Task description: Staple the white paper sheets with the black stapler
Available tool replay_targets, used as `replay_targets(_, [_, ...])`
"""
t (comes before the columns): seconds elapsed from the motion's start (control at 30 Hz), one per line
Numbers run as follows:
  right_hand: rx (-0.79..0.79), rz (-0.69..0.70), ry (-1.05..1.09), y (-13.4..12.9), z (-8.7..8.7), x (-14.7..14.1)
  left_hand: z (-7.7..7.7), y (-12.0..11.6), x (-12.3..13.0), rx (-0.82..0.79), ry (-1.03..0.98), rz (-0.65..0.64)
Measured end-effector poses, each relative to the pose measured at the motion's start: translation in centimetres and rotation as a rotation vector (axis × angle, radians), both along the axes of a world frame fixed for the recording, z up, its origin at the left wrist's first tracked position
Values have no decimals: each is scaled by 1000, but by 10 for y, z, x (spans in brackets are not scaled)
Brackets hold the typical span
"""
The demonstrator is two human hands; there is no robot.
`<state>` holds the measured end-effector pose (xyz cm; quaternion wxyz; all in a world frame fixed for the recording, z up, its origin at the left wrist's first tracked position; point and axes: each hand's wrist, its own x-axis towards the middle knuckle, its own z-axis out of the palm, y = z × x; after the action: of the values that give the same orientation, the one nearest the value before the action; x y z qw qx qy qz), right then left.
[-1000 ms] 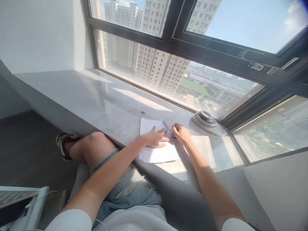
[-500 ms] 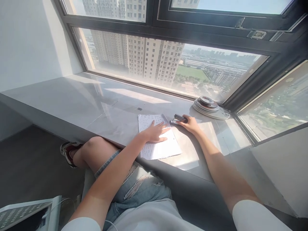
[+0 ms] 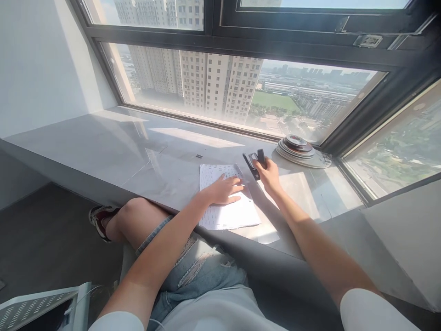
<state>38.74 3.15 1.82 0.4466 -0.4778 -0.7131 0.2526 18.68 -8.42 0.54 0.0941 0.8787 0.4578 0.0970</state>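
White sheets of paper (image 3: 237, 216) with rows of small marks lie on the grey window ledge, close to its front edge. My left hand (image 3: 225, 190) rests flat on them with its fingers spread. Just right of the sheets' upper corner, my right hand (image 3: 268, 174) grips a black stapler (image 3: 255, 168), which is turned upward and has its parts spread apart. Its shadow falls over the ledge and the sheets. A small dark strip (image 3: 199, 156) lies on the ledge beyond the sheets.
A stack of round plates or discs (image 3: 296, 149) stands at the ledge's right, by the window frame (image 3: 241, 46). The ledge (image 3: 165, 170) has its front edge above my legs. A white slotted object (image 3: 44, 299) is at the lower left.
My right hand has raised and turned the stapler, whose parts now stand wider apart. My left hand has stayed on the sheets.
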Motion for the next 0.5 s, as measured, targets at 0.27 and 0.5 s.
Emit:
replay_targets(0.27, [-89,213,-62,-27,-3,-28,4,-3,-2,170,-46,-17])
replay_targets(0.5, [18,270,-193,-30,-7,-29,11,-5,-16,253,-205,412])
